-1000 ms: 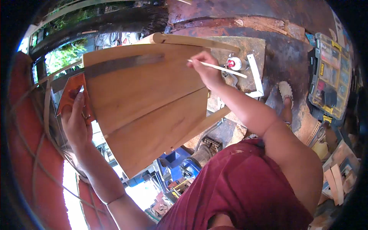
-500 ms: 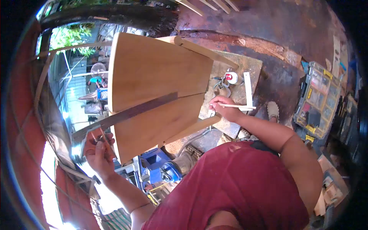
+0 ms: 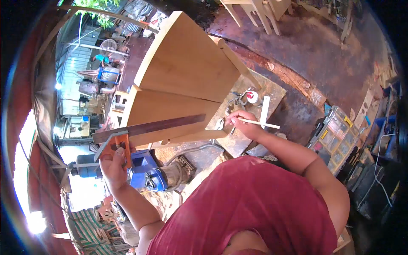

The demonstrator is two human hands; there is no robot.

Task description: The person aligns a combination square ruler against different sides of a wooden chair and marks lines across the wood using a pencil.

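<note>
A combination square with an orange head (image 3: 122, 146) is in my left hand (image 3: 114, 166), fingers wrapped round the head. Its long dark blade (image 3: 165, 126) reaches right across the near part of a wooden furniture piece (image 3: 187, 63); whether it touches the wood I cannot tell. That piece has a broad, curved-edged panel with a dark seam, and legs at its sides. My right hand (image 3: 245, 123) is closed on a thin pale stick, like a pencil (image 3: 265, 124), beside the panel's narrow end. Its lower fingers are partly hidden.
A worktable (image 3: 274, 87) carries a white-and-red bottle (image 3: 253, 97) and a white strip (image 3: 265, 111). Below the panel stands a blue machine (image 3: 157, 179). A yellow-and-black organizer case (image 3: 333, 136) lies at right. Wooden furniture (image 3: 259, 12) stands at the back; a person (image 3: 102, 58) is far left.
The view has shifted and turned. The square's blade has moved away from the panel's seam toward the near side. Both hands keep their hold on the square and the pale stick.
</note>
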